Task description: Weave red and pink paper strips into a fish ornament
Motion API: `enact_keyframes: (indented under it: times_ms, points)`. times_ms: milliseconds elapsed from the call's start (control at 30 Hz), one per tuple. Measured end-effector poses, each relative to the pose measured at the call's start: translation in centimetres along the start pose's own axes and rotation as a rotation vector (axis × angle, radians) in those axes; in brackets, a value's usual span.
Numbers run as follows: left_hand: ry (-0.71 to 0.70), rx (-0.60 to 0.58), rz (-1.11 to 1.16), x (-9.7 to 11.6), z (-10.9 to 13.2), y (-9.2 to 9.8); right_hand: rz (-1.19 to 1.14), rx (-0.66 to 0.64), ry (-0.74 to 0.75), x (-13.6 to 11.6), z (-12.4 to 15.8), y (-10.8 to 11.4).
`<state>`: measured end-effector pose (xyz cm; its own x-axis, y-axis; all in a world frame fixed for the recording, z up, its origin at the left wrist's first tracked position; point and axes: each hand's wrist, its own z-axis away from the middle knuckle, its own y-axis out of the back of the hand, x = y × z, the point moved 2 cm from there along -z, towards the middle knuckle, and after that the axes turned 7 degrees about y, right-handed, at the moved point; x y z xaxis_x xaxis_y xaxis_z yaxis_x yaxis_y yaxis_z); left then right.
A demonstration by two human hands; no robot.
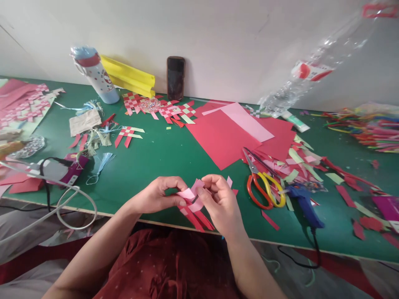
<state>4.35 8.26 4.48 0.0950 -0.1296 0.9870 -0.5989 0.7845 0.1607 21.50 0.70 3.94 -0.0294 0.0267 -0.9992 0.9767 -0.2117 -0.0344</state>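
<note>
Pink and red paper strips (196, 204), partly woven through each other, are held up near the table's front edge. My left hand (160, 195) pinches the left side of them between thumb and fingers. On the right side, my right hand (220, 203) is closed on a pink strip that bends upward. Loose red ends hang below, between the hands. Part of the weave is hidden behind my right fingers. Scissors (264, 187) with one orange-red and one yellow handle lie to the right of my right hand, blades partly open.
Red paper sheets (215, 137) lie behind the hands, a pink sheet (246, 120) on top. Right are paper scraps (293, 166), a blue glue gun (304, 203) and a plastic bottle (311, 66). A phone (176, 78), flask (96, 74), tassels (102, 164) and white cable (71, 207) are also there.
</note>
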Motion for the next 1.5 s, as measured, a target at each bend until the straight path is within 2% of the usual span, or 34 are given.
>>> enact_keyframes:
  times_ms: [200, 400, 533, 600, 700, 767, 833, 933, 1000, 1100, 1333, 1500]
  points:
    - [0.008, 0.012, -0.059, -0.1, 0.3, -0.1, 0.028, -0.003, 0.016, -0.3, 0.2, 0.0]
    - [-0.091, 0.050, -0.145, 0.3, 0.4, -0.4, 0.038, -0.010, -0.007, -0.4, 0.5, -0.2]
    - [-0.114, 0.136, -0.179, 0.2, 0.6, -0.3, 0.023, -0.011, 0.036, -0.9, 0.3, -0.2]
    - [-0.119, 0.213, -0.178, 0.3, 0.7, 0.2, 0.023, 0.026, 0.112, -1.1, 0.0, 0.1]
    - [-0.225, 0.454, -0.299, 1.1, 0.9, 1.3, 0.099, 0.130, 0.264, -1.2, -0.2, 1.2]
    - [-0.346, 0.620, -0.545, 1.6, 1.3, 1.7, 0.192, 0.171, 0.317, -0.9, -0.1, 1.8]
    - [-0.410, 0.674, -0.844, 1.3, 1.9, 1.6, 0.325, 0.159, 0.326, -0.4, 0.3, 2.1]
    - [-0.331, 0.586, -1.106, -0.4, 3.1, 0.6, 0.520, 0.032, 0.317, 0.4, 1.1, 1.8]
    - [-0.244, 0.552, -1.184, -1.7, 4.0, -0.1, 0.560, -0.068, 0.294, 1.0, 1.7, 1.3]
    - [-0.153, 0.496, -1.226, -2.8, 4.7, -0.9, 0.568, -0.146, 0.261, 1.6, 2.2, 0.7]
    - [-0.034, 0.444, -1.178, -2.3, 4.7, -1.2, 0.657, -0.212, 0.263, 2.1, 2.2, 0.2]
    - [0.055, 0.329, -1.153, -2.3, 5.3, -1.2, 0.659, -0.220, 0.263, 2.3, 2.2, 0.2]
